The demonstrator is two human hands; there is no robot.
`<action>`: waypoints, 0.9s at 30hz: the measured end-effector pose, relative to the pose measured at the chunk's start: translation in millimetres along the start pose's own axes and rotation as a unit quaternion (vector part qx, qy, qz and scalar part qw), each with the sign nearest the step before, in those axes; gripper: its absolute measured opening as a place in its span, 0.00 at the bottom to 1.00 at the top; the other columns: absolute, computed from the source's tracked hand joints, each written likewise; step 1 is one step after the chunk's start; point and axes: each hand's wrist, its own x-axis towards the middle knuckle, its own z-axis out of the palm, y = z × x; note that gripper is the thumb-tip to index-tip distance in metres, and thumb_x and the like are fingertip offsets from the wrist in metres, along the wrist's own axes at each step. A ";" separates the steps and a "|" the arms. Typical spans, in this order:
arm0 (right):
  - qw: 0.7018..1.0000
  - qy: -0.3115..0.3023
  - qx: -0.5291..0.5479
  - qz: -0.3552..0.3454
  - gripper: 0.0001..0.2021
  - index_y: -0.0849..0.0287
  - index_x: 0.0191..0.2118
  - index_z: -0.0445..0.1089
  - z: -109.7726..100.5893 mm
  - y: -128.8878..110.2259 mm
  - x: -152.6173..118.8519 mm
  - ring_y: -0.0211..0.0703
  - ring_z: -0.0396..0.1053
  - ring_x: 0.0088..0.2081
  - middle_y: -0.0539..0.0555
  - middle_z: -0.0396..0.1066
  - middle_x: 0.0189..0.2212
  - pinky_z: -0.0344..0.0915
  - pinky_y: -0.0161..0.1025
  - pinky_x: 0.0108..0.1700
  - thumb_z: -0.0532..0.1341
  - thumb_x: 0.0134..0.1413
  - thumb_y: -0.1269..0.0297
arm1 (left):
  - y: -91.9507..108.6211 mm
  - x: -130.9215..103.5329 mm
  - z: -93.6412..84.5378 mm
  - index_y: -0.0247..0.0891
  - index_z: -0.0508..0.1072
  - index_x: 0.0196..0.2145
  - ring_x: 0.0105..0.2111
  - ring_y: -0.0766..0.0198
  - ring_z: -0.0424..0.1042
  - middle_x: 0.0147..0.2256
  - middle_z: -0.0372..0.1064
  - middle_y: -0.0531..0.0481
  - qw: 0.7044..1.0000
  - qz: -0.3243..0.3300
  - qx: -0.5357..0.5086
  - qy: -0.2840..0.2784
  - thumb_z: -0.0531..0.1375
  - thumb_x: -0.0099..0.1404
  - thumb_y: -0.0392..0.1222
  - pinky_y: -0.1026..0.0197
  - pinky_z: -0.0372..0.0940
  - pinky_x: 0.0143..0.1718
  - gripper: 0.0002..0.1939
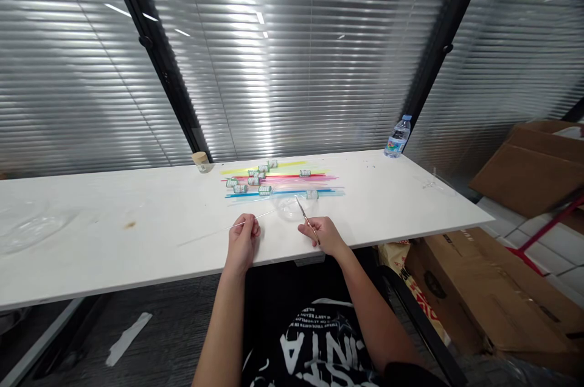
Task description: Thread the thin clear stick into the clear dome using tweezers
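My left hand (244, 232) is closed in a pinch on a thin white strand (264, 214), which slants up to the right over the white table. My right hand (323, 233) grips a pair of scissors (306, 216) by the handles, with the blades pointing up and away from me. Just beyond the scissor tips lies a clear plastic wrapper (291, 208). Farther back, long thin sticks in yellow, red, pink and blue (283, 192) lie in rows. Several small printed rolls (253, 181) rest on and among them.
A small jar with a tan lid (201, 161) stands at the back edge, and a water bottle (398, 136) at the back right corner. Crumpled clear plastic (34, 232) lies at the far left of the white table (159, 259). Cardboard boxes (493, 289) stand below right.
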 end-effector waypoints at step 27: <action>1.000 0.001 -0.028 0.006 0.24 0.56 0.17 0.57 0.7 -0.5 0.8 0.34 0.56 0.16 0.45 0.54 0.11 0.53 0.34 0.23 0.60 0.54 0.45 | 4.3 -2.1 3.1 0.36 0.66 0.23 0.23 0.72 0.55 0.22 0.55 0.56 1.000 -0.009 0.011 0.008 0.69 0.54 0.54 0.69 0.55 0.24 0.21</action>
